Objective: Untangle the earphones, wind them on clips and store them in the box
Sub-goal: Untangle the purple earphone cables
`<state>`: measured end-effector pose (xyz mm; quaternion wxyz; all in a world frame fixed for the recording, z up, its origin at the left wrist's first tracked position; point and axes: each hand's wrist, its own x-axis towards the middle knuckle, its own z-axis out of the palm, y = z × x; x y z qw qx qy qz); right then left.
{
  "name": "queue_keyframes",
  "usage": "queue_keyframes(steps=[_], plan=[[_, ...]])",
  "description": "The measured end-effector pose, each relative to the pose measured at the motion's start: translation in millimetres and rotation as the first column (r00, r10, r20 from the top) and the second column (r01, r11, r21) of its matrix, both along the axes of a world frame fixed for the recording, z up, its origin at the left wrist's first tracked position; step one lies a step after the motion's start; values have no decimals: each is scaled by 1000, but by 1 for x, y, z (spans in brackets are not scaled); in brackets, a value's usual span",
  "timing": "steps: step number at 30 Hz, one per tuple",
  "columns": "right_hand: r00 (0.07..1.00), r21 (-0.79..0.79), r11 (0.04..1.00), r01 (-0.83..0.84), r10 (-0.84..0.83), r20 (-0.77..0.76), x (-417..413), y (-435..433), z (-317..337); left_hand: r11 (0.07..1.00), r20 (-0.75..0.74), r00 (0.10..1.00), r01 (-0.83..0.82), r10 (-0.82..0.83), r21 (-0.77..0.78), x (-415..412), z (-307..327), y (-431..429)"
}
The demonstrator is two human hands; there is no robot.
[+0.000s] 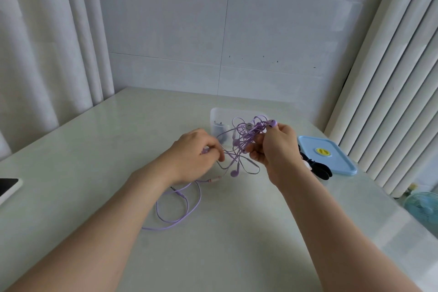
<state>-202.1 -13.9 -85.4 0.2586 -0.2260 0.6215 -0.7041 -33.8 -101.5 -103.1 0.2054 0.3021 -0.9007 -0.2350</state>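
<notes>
Nearest, a slack loop of the lilac earphones (245, 137) lies on the pale tabletop (113, 140). The cord rises to the left hand (194, 154), whose curled fingers pinch one strand. The right hand (276, 149) grips the knotted bundle held above the tabletop, with one earbud at its fingertips. Behind the knot stands the clear box (216, 115), its contents blurred. Dark clips (320, 169), partly hidden by the right wrist, lie against a blue lid (336, 159).

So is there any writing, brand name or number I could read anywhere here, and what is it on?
No words or numbers can be read in this view.
Yellow round badge on the blue lid: dark marks, too blurred to tell whether they are letters.
Dark-screened device at the left edge: the screen shows nothing.
</notes>
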Motion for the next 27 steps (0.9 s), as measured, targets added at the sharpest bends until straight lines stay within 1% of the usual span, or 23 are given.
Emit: queue_keyframes(steps=[2,5,7,10,12,14,16,21,23,24,25,27], plan=[[1000,-6,1000,-7,7,10,0,-1,0,999,-16,1000,21,-20,38,-1,0,3],[1000,-15,1000,-21,22,14,0,-1,1,999,1,999,41,-41,-24,-1,-4,3],[999,-30,999,-27,28,30,0,0,1,999,-13,999,31,-31,-36,0,-5,-1],[997,-63,998,-21,25,71,1,1,1,998,-66,998,-27,24,-58,3,-2,-4],[997,-78,997,-21,27,73,1,2,3,989,-95,991,-100,90,-109,3,0,-5],[997,-94,995,-18,25,71,1,2,4,973,-174,973,-178,152,-144,1,1,-5],[997,-120,993,-18,27,74,2,3,6,964,-294,939,-226,178,-140,-1,1,-8],[990,-223,969,-103,122,73,7,7,14,944,-556,809,-307,190,-124,5,8,-10],[988,-253,957,-144,154,20,7,8,14,937,-604,767,-337,215,-95,7,10,-10],[986,-240,956,-169,165,-36,7,8,13,938,-613,756,-340,229,-69,8,10,-10],[980,-212,958,-191,173,-102,6,8,12,944,-623,744,-328,242,-25,7,10,-11],[961,-143,968,-207,174,-213,6,9,10,955,-651,705,-274,281,116,6,11,-11]])
